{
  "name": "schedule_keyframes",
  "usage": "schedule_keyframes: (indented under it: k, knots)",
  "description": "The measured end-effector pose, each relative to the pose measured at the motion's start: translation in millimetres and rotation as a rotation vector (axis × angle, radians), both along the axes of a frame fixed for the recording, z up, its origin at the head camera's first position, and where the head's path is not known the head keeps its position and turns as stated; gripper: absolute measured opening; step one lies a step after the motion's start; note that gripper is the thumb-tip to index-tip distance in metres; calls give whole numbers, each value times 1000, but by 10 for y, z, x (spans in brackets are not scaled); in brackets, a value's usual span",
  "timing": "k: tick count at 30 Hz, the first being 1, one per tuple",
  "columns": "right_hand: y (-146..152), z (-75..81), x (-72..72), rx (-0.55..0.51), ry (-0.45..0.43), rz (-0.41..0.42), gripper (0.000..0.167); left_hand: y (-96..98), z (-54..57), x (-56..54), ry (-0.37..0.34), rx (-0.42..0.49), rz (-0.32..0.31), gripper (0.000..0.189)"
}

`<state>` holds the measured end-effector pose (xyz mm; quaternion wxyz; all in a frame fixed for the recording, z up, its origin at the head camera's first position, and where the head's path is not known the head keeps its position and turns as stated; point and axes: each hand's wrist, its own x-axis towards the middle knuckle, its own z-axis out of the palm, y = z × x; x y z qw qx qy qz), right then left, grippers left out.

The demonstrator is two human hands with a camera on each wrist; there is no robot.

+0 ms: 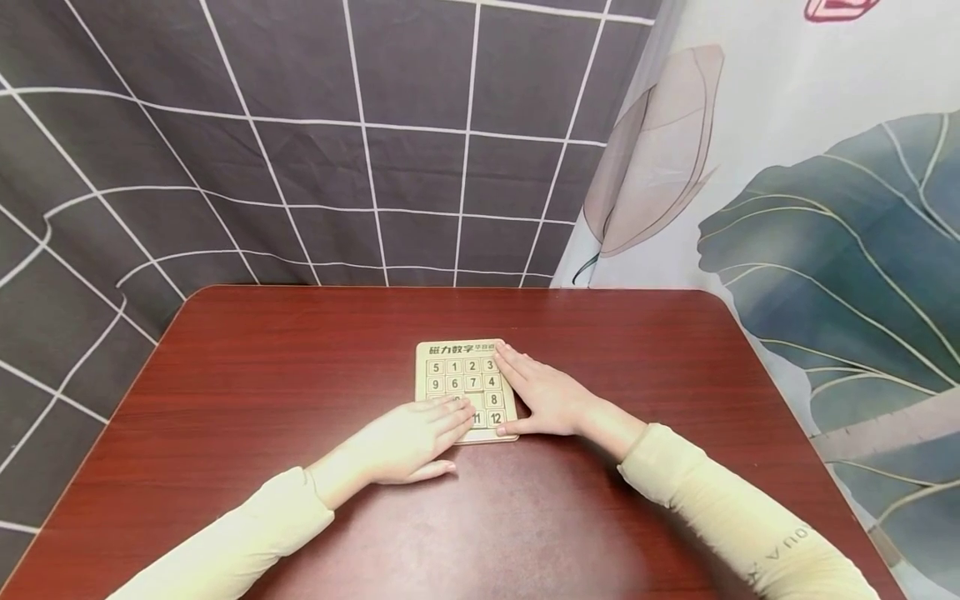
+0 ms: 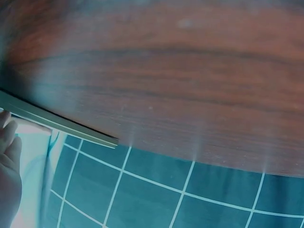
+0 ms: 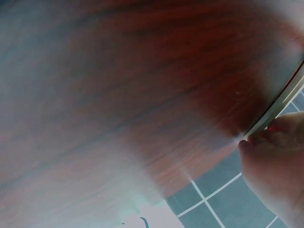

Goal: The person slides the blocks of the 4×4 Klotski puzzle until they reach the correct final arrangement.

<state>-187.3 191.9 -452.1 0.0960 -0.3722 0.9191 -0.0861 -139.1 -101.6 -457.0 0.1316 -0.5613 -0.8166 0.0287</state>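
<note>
A pale number slide puzzle [image 1: 421, 375] lies flat on the table, with printed characters along its top and square number tiles [image 1: 454, 383] below. My left hand [image 1: 416, 433] reaches in from the left, its nearly straight fingers laid over the lower left tiles and hiding several. Beside its fingertips is a gap among the tiles, under the 7. Along the right side, my right hand [image 1: 551, 400] steadies the puzzle, fingers at the upper right corner and thumb at the lower right one. In the right wrist view its fingers [image 3: 259, 137] touch the puzzle's edge.
The reddish-brown wooden table [image 1: 300, 350] has rounded far corners. Behind it hangs a dark grey curtain [image 1: 412, 167] with white grid lines. A white curtain [image 1: 787, 217] with large leaf prints hangs on the right.
</note>
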Motion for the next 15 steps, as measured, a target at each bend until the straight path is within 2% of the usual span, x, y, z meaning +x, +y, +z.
schedule_keyframes:
  k: [4,8,12,15]
  knots:
    - [-3,16,11,0,-4,-3,113,12,32,-4,-7,2,8,61]
    - [-4,25,20,-5,2,3,113,32,50,8,18,9,7,59]
    - [-9,27,20,3,4,2,113,49,31,20,64,22,4,61]
    - [-10,33,17,-1,8,4,113,46,-5,10,62,24,27,65]
